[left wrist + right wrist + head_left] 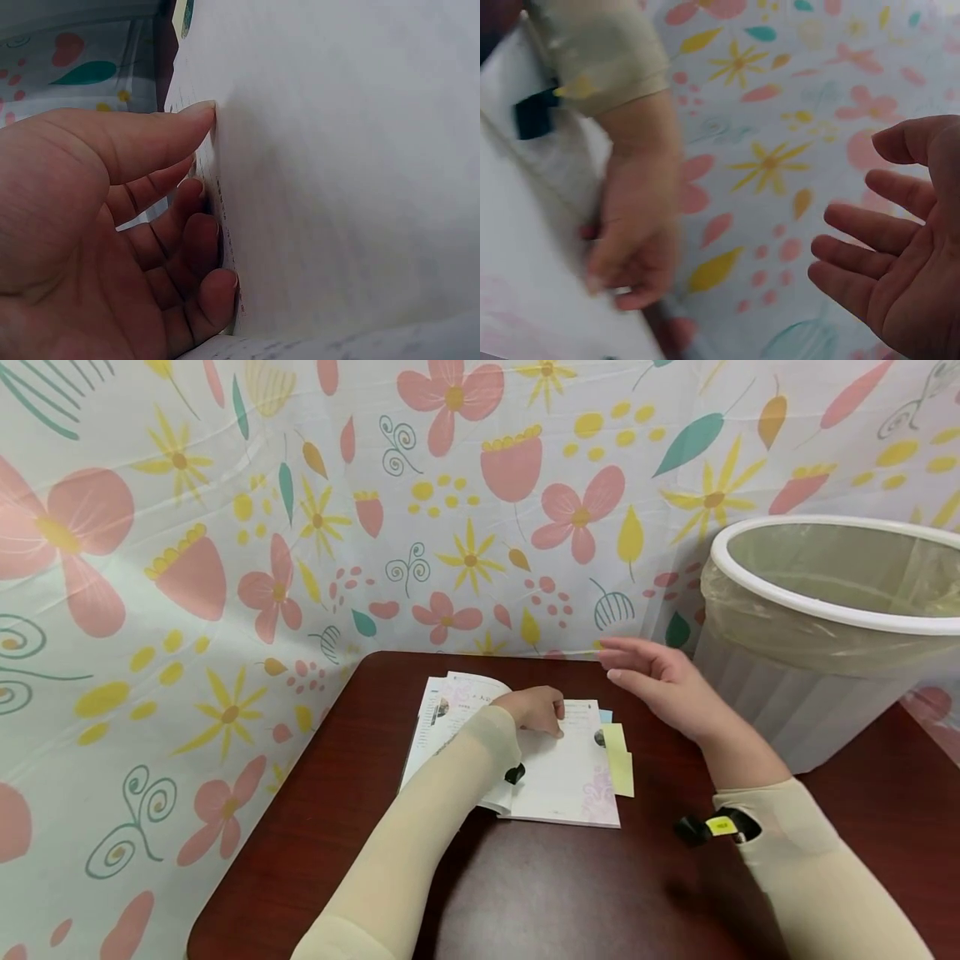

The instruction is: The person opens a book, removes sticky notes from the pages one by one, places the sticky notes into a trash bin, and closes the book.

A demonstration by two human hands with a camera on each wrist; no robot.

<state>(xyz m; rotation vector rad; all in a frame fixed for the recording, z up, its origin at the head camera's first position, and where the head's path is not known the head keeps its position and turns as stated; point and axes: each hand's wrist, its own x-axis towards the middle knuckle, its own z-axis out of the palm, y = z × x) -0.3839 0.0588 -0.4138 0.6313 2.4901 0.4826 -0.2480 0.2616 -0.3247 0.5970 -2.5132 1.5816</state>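
Note:
An open book [558, 785] lies on the dark red table, its left pages [468, 689] lifted in a curve. Over the right page is my left hand [532, 710], with thumb and bent fingertips touching the paper near the top. From the left wrist view, those fingertips [217, 296] meet the white page [337, 172] at a grazing angle. Yellow sticky tabs [618, 768] stick out from the book's right edge. My right hand [663, 685] is raised to the right of the book, fingers loosely spread and holding nothing.
A ribbed white bin [787, 702] with a clear liner stands at the right, close to my right hand. Behind the table [352, 760] hangs a flower-patterned curtain [465, 585], which also runs along the left side.

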